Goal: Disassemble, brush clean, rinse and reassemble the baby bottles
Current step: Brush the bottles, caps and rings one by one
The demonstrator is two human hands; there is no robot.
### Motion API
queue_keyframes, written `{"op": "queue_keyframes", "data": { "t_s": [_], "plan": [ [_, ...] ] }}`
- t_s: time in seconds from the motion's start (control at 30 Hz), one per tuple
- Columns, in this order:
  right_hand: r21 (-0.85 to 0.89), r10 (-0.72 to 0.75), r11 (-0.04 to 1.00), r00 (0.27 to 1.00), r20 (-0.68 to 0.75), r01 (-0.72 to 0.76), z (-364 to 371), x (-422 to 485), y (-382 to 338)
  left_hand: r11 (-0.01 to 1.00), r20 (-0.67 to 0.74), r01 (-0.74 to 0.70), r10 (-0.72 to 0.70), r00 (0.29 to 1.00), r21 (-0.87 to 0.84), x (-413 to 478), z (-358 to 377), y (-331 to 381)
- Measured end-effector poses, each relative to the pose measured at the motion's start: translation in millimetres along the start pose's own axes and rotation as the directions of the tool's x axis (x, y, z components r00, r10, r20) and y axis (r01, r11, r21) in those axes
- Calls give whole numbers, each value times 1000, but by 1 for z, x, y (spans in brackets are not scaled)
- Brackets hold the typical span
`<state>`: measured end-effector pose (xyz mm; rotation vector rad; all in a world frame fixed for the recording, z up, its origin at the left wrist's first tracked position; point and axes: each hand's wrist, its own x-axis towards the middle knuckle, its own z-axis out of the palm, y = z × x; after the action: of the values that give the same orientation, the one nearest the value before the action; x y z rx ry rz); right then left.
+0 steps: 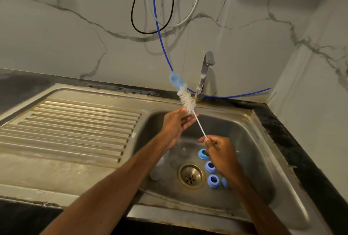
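My right hand [221, 154] pinches the thin white handle of a bottle brush [186, 101] and holds it slanted up over the sink basin [250, 148]. The brush has white bristles and a blue sponge tip near the tap. My left hand [177, 125] touches the brush stem just below the bristles, fingers fairly straight. Several blue bottle rings [213, 180] lie on the basin floor right of the drain [190, 176]. Clear bottles [160, 167] and teats lie blurred at the left of the drain.
A steel tap [204, 73] stands behind the basin. A ribbed steel draining board [75, 127] lies at the left. A blue hose [160, 33] and black and grey cables hang on the marbled wall. A dark counter edge runs along the right.
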<state>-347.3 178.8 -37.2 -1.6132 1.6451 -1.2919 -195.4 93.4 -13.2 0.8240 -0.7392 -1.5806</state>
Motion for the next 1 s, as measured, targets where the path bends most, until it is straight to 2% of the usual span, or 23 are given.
{"op": "queue_keyframes", "data": {
  "t_s": [0.07,0.13,0.2,0.23,0.3,0.37,0.53,0.7,0.8,1.0],
  "plan": [
    [37,8,999,1000,12,-8,1,-3,0,999,-15,-19,18,1000,-51,4,3,2],
    [75,39,996,994,100,-47,0,-14,3,993,-131,-31,16,991,-114,16,-8,7],
    [64,54,996,987,154,-65,-1,-19,7,997,-176,-26,13,984,-73,22,-20,7],
    [61,56,996,988,143,-65,-2,-16,6,999,-141,-12,8,990,-33,19,-20,6],
    [63,61,996,995,74,-66,-4,-4,3,999,19,7,-7,1000,37,6,-8,3],
    [54,47,997,998,33,-49,-4,3,-2,999,111,-6,2,994,32,2,1,1],
    [99,71,992,990,125,-83,-3,-15,-2,993,-69,4,-12,998,-115,15,-18,12],
    [56,66,996,996,58,-69,-6,-2,-3,991,37,35,-31,999,-127,7,-7,8],
    [37,49,998,997,67,-51,-6,-3,-3,983,11,43,-41,999,-181,8,-7,4],
    [10,16,1000,998,63,-17,-5,-4,-5,989,-27,31,-35,999,-143,8,-8,2]
  ]
}}
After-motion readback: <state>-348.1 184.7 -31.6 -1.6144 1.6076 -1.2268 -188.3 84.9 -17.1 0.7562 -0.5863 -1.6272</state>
